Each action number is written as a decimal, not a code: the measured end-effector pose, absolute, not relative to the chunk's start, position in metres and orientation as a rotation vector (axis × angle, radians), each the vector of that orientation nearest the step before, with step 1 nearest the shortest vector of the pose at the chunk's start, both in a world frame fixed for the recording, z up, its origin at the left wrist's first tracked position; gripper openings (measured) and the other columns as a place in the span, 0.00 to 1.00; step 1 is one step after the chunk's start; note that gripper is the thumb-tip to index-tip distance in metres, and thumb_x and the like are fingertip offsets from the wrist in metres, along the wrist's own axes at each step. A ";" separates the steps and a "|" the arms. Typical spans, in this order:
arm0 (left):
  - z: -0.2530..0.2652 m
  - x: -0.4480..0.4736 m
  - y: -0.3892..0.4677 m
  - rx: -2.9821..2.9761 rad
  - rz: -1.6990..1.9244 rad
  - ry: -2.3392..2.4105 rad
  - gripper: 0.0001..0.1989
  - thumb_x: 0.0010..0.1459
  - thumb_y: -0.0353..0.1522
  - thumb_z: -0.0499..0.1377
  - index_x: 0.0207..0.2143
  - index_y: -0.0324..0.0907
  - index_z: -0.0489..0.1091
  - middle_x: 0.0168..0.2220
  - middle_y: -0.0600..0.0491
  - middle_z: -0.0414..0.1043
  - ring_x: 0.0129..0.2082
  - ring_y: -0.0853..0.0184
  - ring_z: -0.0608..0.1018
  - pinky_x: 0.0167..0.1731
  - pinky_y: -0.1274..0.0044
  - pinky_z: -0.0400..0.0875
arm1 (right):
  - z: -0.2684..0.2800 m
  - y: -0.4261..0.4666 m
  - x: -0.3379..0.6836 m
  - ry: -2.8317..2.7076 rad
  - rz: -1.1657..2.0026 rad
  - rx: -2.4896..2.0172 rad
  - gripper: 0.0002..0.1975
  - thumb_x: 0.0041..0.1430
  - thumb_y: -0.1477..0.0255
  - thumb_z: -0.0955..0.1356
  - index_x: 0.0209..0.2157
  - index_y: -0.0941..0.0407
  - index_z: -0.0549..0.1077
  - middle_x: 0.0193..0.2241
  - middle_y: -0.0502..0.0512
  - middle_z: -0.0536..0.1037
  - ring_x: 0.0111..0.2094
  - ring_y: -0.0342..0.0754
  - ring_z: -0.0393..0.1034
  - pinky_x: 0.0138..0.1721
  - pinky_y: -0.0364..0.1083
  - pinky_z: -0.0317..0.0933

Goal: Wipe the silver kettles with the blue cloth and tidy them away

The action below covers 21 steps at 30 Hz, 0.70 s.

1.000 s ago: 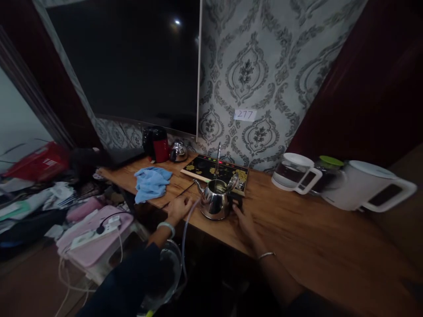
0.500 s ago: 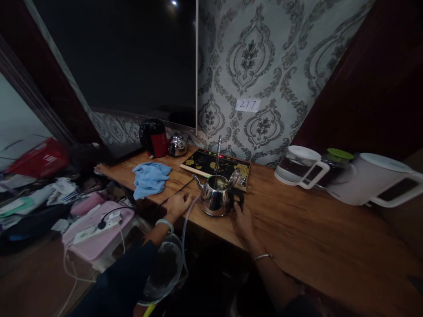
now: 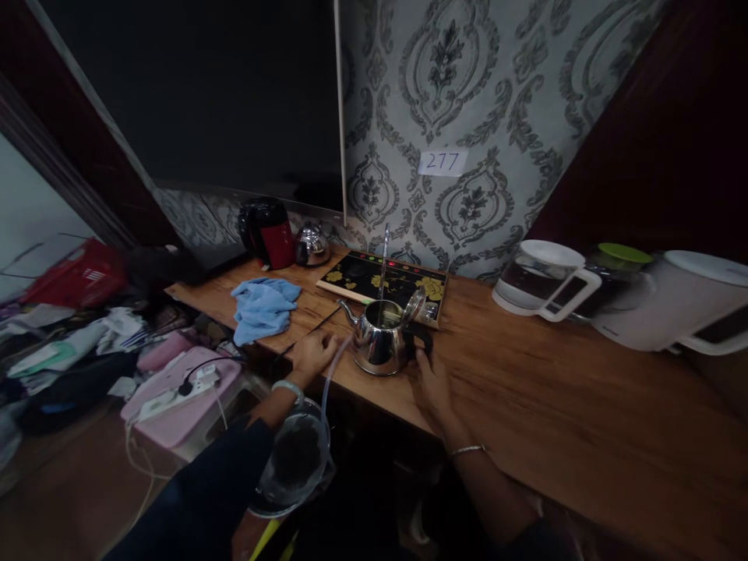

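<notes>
A shiny metal kettle (image 3: 379, 352) stands upright near the table's front edge, its lid (image 3: 414, 305) tipped up. My right hand (image 3: 433, 383) is at its black handle (image 3: 419, 336), fingers closed there; part of the grip is hidden. Left of the kettle, my left hand (image 3: 312, 354) rests by the table edge with fingers curled in, nothing visible in them. A clear tube (image 3: 330, 382) hangs between that hand and the kettle, down towards a round clear-walled container (image 3: 292, 460) below. A thin shiny upright rod (image 3: 384, 261) shows above the kettle's mouth; its lower end is hard to make out.
Behind the kettle lies a black, gold-flowered hot plate (image 3: 356, 274) with a red light. A blue cloth (image 3: 266, 308), a red-and-black appliance (image 3: 274, 238) and a small kettle (image 3: 312, 245) are left. Pitchers (image 3: 538, 276) stand right. A power strip (image 3: 181, 397) tops a pink bin.
The view has shifted slightly, with table items sitting a little higher in the picture. Both hands and the kettle keep about the same places relative to each other.
</notes>
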<state>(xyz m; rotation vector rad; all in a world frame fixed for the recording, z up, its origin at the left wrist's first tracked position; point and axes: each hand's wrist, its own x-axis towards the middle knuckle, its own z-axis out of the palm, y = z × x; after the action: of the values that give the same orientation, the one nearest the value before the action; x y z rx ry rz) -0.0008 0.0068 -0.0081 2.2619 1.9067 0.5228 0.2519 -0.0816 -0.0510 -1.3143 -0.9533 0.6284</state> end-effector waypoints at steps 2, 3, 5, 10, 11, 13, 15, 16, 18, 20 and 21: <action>-0.009 -0.001 0.007 2.259 0.530 1.911 0.16 0.64 0.40 0.54 0.36 0.40 0.78 0.34 0.48 0.80 0.35 0.63 0.78 0.32 0.74 0.59 | -0.052 -0.082 0.252 -0.953 0.642 -1.322 0.30 0.59 0.46 0.65 0.46 0.57 0.79 0.40 0.61 0.84 0.37 0.54 0.76 0.39 0.50 0.70; -0.009 -0.001 0.007 2.257 0.533 1.911 0.16 0.64 0.40 0.54 0.36 0.40 0.78 0.34 0.48 0.79 0.35 0.63 0.78 0.31 0.74 0.59 | -0.052 -0.082 0.252 -0.959 0.643 -1.327 0.30 0.59 0.46 0.64 0.46 0.57 0.79 0.39 0.61 0.84 0.38 0.55 0.76 0.39 0.51 0.70; -0.010 -0.001 0.007 2.253 0.536 1.912 0.17 0.64 0.40 0.54 0.35 0.40 0.78 0.34 0.48 0.79 0.34 0.63 0.78 0.31 0.74 0.58 | -0.053 -0.083 0.253 -0.978 0.625 -1.343 0.31 0.60 0.46 0.64 0.47 0.57 0.79 0.39 0.61 0.84 0.40 0.56 0.77 0.41 0.51 0.70; -0.009 0.000 0.006 2.239 0.535 1.925 0.16 0.64 0.40 0.54 0.33 0.40 0.77 0.34 0.48 0.80 0.35 0.63 0.78 0.31 0.74 0.58 | -0.054 -0.081 0.255 -0.994 0.601 -1.343 0.28 0.59 0.47 0.65 0.44 0.56 0.80 0.38 0.61 0.84 0.43 0.59 0.77 0.46 0.54 0.70; -0.009 0.000 0.005 2.235 0.533 1.929 0.16 0.64 0.40 0.54 0.33 0.40 0.77 0.34 0.48 0.80 0.35 0.63 0.78 0.31 0.74 0.58 | -0.055 -0.081 0.255 -0.995 0.598 -1.331 0.27 0.60 0.48 0.65 0.44 0.56 0.81 0.39 0.61 0.84 0.44 0.60 0.77 0.47 0.54 0.70; -0.008 0.000 0.005 2.229 0.523 1.936 0.16 0.64 0.40 0.54 0.33 0.40 0.77 0.34 0.48 0.80 0.35 0.62 0.78 0.31 0.74 0.59 | -0.057 -0.080 0.255 -1.004 0.590 -1.315 0.25 0.60 0.50 0.66 0.44 0.55 0.81 0.41 0.61 0.84 0.45 0.60 0.76 0.48 0.55 0.69; -0.008 0.000 0.004 2.226 0.510 1.940 0.16 0.64 0.40 0.54 0.34 0.40 0.77 0.35 0.47 0.80 0.36 0.62 0.79 0.32 0.74 0.60 | -0.059 -0.080 0.255 -1.008 0.585 -1.308 0.24 0.61 0.51 0.66 0.46 0.55 0.80 0.43 0.61 0.84 0.46 0.59 0.76 0.50 0.56 0.69; -0.008 0.000 0.004 2.226 0.505 1.940 0.16 0.64 0.40 0.54 0.35 0.40 0.78 0.36 0.47 0.81 0.37 0.62 0.79 0.32 0.74 0.61 | -0.060 -0.079 0.255 -1.008 0.585 -1.306 0.24 0.61 0.52 0.66 0.47 0.55 0.80 0.44 0.61 0.83 0.47 0.59 0.76 0.51 0.56 0.69; -0.008 0.000 0.004 2.226 0.496 1.943 0.15 0.64 0.39 0.54 0.37 0.40 0.78 0.38 0.47 0.81 0.38 0.61 0.79 0.34 0.74 0.62 | -0.062 -0.079 0.256 -1.012 0.602 -1.301 0.23 0.60 0.53 0.66 0.47 0.55 0.80 0.44 0.61 0.83 0.48 0.60 0.76 0.52 0.57 0.68; -0.008 0.000 0.004 2.223 0.488 1.947 0.15 0.64 0.38 0.54 0.37 0.40 0.78 0.39 0.47 0.81 0.39 0.61 0.80 0.35 0.74 0.62 | -0.065 -0.078 0.257 -1.013 0.621 -1.301 0.22 0.60 0.54 0.67 0.47 0.54 0.80 0.45 0.61 0.83 0.49 0.60 0.76 0.53 0.58 0.67; -0.008 0.000 0.004 2.221 0.485 1.949 0.15 0.64 0.38 0.54 0.37 0.41 0.78 0.39 0.47 0.81 0.40 0.61 0.80 0.35 0.74 0.62 | -0.066 -0.077 0.258 -1.011 0.623 -1.300 0.22 0.59 0.54 0.67 0.47 0.54 0.80 0.45 0.61 0.83 0.49 0.60 0.75 0.54 0.58 0.67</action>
<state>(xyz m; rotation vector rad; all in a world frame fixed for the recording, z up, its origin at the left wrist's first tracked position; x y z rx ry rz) 0.0001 0.0036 -0.0081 2.2211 1.9493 0.4849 0.2577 -0.0770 -0.0656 -1.2995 -1.0112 0.6231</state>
